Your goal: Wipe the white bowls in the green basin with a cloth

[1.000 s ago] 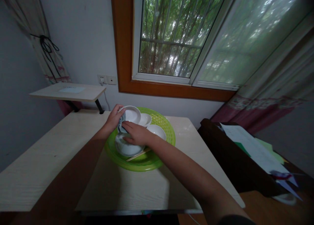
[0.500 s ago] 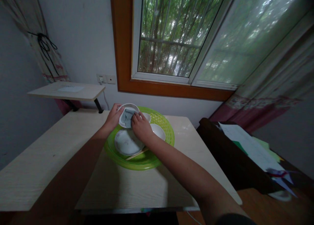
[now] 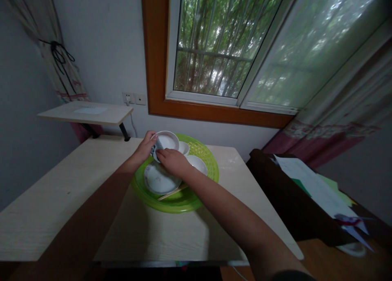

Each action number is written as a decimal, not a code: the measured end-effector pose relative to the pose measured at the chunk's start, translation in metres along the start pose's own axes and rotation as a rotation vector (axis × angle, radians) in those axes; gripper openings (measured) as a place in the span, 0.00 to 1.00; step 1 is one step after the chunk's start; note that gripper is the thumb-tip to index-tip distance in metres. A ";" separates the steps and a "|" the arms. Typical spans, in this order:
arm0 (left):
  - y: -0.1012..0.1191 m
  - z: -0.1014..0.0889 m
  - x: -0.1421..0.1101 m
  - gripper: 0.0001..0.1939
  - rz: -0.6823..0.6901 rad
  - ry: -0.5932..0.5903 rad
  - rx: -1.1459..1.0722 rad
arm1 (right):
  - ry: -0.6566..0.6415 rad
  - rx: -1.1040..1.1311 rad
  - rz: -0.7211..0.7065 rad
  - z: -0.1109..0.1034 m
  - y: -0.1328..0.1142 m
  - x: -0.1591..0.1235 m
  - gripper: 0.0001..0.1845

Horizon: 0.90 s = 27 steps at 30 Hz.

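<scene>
in the head view, the left hand (image 3: 145, 147) is gripping the left rim of a white bowl (image 3: 170, 140), which is tilting above the green tray (image 3: 212, 164). the right hand (image 3: 172, 161) is pressing a grey cloth (image 3: 156, 148) over the bowl's near-left edge, between both hands; a plate (image 3: 159, 180) is lying just below.

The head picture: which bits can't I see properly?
All in the head view:
- Part of the grey cloth: covered by the right hand.
- Underside of the held bowl: faces away.
- Far ends of the chopsticks: behind the right forearm.
- Anything written on the shelf paper: too small.
- Rest of the dark sleeve: cut off by the bottom edge.
</scene>
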<state>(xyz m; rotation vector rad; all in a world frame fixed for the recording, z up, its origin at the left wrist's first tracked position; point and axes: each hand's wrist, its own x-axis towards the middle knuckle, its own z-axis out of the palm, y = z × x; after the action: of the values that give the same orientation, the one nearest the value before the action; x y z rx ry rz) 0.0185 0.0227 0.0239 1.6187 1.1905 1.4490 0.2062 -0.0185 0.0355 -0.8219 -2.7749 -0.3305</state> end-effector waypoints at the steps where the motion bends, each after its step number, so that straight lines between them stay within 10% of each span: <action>1: 0.000 0.001 0.000 0.19 -0.007 -0.013 -0.013 | -0.011 -0.023 0.013 -0.002 -0.001 0.001 0.14; 10: 0.000 -0.006 0.004 0.31 -0.078 0.056 -0.175 | -0.037 -0.136 -0.041 -0.007 0.013 -0.003 0.11; 27: -0.007 -0.004 0.007 0.23 -0.111 0.016 -0.142 | -0.031 0.036 -0.024 0.011 0.009 -0.004 0.22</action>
<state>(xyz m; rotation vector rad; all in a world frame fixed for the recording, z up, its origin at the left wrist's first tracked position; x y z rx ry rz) 0.0131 0.0311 0.0205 1.4260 1.1408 1.4441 0.2125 -0.0103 0.0251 -0.7921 -2.8127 -0.2735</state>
